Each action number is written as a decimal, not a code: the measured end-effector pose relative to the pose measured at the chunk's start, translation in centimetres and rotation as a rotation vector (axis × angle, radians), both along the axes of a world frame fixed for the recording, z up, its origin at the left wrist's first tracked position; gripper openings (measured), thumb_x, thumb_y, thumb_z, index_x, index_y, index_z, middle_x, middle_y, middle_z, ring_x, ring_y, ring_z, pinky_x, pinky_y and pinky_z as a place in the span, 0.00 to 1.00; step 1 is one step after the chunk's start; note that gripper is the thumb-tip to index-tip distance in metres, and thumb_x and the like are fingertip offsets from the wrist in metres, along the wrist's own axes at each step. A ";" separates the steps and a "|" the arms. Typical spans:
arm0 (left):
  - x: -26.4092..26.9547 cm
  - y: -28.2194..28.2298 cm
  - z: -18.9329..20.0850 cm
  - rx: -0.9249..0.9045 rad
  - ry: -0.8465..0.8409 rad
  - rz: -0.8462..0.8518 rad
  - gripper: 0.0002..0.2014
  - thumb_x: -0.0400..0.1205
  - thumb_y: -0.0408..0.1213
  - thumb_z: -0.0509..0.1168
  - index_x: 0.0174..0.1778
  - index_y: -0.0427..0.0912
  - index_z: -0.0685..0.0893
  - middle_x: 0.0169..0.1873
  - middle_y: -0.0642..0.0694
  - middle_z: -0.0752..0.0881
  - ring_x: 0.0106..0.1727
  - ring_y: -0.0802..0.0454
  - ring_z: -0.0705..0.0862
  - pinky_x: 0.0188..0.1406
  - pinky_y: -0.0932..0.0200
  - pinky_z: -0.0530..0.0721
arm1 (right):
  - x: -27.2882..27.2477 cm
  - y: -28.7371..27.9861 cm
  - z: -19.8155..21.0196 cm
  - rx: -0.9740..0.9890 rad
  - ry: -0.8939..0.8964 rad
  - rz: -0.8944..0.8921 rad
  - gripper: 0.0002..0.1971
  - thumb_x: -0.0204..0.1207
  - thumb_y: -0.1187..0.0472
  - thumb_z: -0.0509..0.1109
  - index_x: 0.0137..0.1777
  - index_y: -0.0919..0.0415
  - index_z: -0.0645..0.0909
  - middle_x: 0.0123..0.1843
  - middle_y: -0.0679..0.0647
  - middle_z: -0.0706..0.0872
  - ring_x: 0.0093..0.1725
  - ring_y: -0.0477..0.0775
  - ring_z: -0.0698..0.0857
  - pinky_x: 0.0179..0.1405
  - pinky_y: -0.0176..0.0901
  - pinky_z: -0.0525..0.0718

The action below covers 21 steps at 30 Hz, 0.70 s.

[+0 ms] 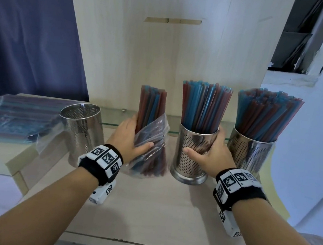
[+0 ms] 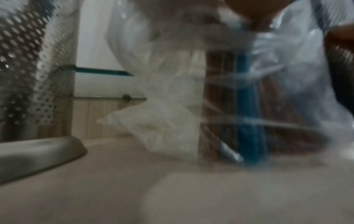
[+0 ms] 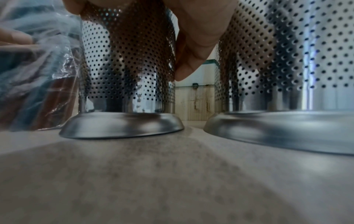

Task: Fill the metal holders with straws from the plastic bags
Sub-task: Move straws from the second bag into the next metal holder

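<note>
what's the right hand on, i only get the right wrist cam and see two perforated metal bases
Observer: The right hand grips the middle holder, already full of straws.
Operator: and the one beside it
Observer: The right holder is full too.
Operator: any empty ones
Observer: Yes, an empty holder stands at far left.
Operator: what's the left hand doing
Observer: The left hand holds an opened bag of straws upright on the counter.
</note>
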<state>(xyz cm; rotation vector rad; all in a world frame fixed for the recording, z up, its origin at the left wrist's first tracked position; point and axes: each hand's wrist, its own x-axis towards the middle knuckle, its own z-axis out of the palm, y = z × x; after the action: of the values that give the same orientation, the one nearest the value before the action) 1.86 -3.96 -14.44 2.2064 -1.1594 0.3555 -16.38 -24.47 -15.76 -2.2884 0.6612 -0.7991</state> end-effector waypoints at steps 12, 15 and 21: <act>-1.7 0.2 0.8 0.039 0.196 0.030 0.45 0.66 0.58 0.80 0.74 0.42 0.69 0.66 0.45 0.81 0.67 0.46 0.80 0.65 0.53 0.77 | 0.0 0.2 0.5 -0.014 -0.165 0.059 0.63 0.58 0.43 0.87 0.85 0.50 0.48 0.81 0.52 0.72 0.77 0.47 0.73 0.80 0.51 0.72; -1.6 0.3 0.8 0.055 0.160 0.030 0.42 0.64 0.61 0.79 0.69 0.43 0.72 0.61 0.45 0.80 0.63 0.47 0.79 0.61 0.53 0.78 | -0.2 0.5 0.6 -0.048 -0.255 0.032 0.65 0.61 0.36 0.82 0.87 0.51 0.40 0.85 0.55 0.64 0.81 0.49 0.68 0.81 0.57 0.70; -1.6 0.6 0.9 0.055 0.224 0.005 0.42 0.65 0.59 0.80 0.68 0.43 0.70 0.59 0.45 0.81 0.60 0.46 0.81 0.59 0.53 0.81 | -1.2 3.5 3.6 -0.600 -0.523 -0.063 0.59 0.68 0.23 0.63 0.84 0.65 0.46 0.85 0.58 0.55 0.84 0.63 0.59 0.80 0.68 0.63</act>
<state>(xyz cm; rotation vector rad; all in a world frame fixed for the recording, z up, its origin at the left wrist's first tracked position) 0.29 -3.37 -13.56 2.2300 -1.0531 0.0762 -17.62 -20.93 -12.18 -2.3949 0.2690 -1.7330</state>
